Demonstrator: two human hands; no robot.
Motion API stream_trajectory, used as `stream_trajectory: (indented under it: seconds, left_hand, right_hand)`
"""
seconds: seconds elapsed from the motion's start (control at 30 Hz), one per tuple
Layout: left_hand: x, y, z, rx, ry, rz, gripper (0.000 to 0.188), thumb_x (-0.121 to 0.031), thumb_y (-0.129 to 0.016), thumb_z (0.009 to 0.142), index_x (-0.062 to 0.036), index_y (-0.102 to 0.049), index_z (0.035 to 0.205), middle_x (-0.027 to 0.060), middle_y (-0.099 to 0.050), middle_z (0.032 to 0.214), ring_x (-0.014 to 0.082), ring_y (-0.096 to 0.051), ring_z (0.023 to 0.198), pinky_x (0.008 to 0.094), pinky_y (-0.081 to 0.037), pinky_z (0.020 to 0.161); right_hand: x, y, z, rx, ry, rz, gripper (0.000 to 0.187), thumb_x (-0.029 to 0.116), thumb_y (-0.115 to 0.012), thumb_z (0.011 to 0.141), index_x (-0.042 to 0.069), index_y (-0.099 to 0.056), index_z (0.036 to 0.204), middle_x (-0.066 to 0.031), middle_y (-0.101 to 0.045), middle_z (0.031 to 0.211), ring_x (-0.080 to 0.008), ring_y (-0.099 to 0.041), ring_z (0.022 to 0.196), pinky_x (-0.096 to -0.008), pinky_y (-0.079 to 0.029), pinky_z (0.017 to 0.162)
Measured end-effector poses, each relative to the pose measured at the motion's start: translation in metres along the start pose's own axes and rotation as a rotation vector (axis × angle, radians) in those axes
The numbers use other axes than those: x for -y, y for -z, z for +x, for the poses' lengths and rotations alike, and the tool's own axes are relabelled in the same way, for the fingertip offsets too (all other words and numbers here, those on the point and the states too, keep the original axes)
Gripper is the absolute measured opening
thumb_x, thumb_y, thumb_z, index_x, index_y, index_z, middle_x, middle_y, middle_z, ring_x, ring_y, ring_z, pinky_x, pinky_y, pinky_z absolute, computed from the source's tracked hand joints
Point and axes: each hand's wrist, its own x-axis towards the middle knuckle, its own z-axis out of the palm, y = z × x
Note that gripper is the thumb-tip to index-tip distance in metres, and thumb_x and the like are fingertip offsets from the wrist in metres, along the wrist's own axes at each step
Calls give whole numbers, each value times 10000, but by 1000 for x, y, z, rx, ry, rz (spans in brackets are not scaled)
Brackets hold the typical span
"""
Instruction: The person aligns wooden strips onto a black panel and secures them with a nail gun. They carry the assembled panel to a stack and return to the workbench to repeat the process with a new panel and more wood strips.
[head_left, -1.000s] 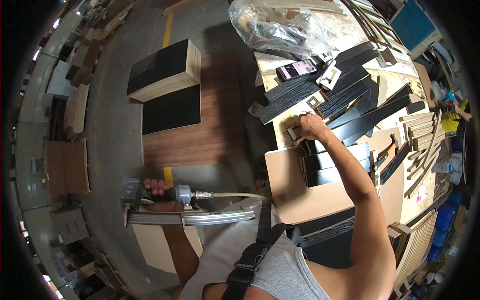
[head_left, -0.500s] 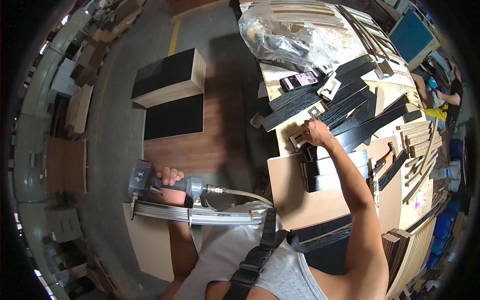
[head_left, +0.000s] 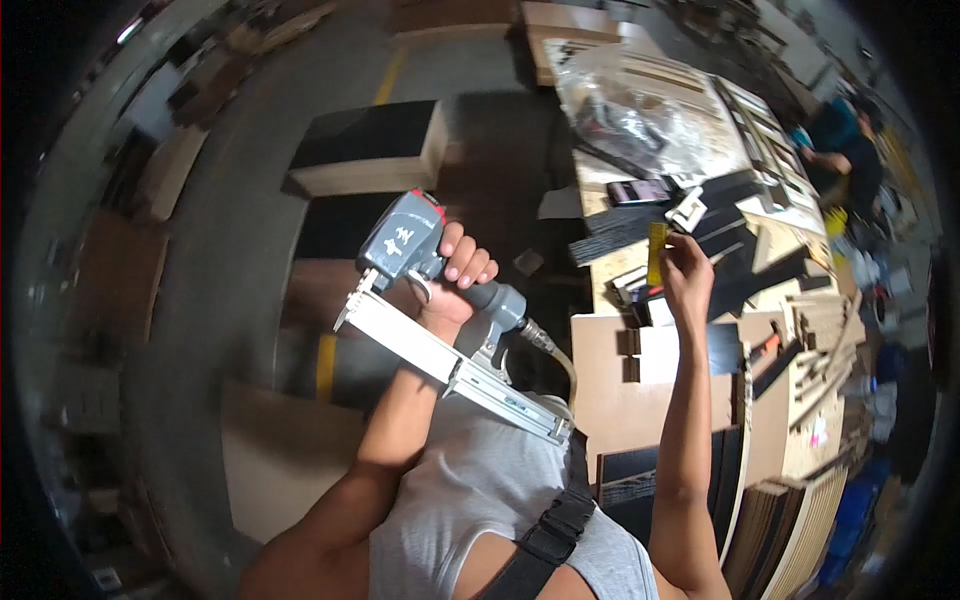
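My left hand [head_left: 462, 268] is wrapped round the handle of a grey pneumatic nail gun [head_left: 402, 232], raised in front of my chest. Its long silver magazine [head_left: 470, 378] slants down to the right, and an air hose [head_left: 568, 372] is coupled to the handle's end. Over the bench, my right hand [head_left: 688, 278] pinches a short flat yellow strip [head_left: 656, 254], held upright; whether it is a strip of nails is too small to tell. Below it a small open box [head_left: 632, 284] lies near the bench edge.
The bench [head_left: 606, 292] carries black wood strips [head_left: 735, 190], a phone [head_left: 640, 191], a clear plastic bag [head_left: 640, 115] and a hammer [head_left: 768, 343]. A brown panel [head_left: 610, 390] leans nearby. Left of it, a black-topped block [head_left: 370, 135] stands on the floor side. Another person [head_left: 850, 155] is far right.
My right hand has lifted off the small box with the yellow strip in its fingers. The nail gun has come up and right, its magazine now tilted. The view has shifted.
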Motion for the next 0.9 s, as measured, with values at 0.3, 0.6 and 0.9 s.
stream_trajectory:
  seconds: [0.3, 0.6, 0.9]
  left_hand:
    - [-12, 11, -45, 41, -4, -43, 270, -361, -652, 937, -170, -491, 836, -49, -446, 596, 108, -456, 559, 298, -390, 675]
    - [-37, 19, -118, -64, -70, -67, 227, -289, -548, 999, -179, -495, 808, -68, -462, 581, 77, -461, 535, 284, -400, 669]
    - [-42, 19, -141, 46, -46, -236, 182, -266, -583, 950, -180, -490, 821, -66, -436, 596, 86, -448, 564, 288, -378, 686]
  right_hand:
    - [-128, 7, 19, -147, -432, -454, 308, 175, -632, 792, 27, -731, 1043, -201, -735, 981, -326, -729, 885, -391, -551, 827]
    - [-164, 5, 20, -313, -742, -30, 264, 165, -637, 833, -57, -712, 955, -161, -713, 918, -261, -711, 697, -407, -626, 627]
    - [71, -29, -98, -52, -216, 370, 159, 99, -639, 944, -5, -674, 1060, -54, -693, 850, -127, -665, 737, -261, -551, 667]
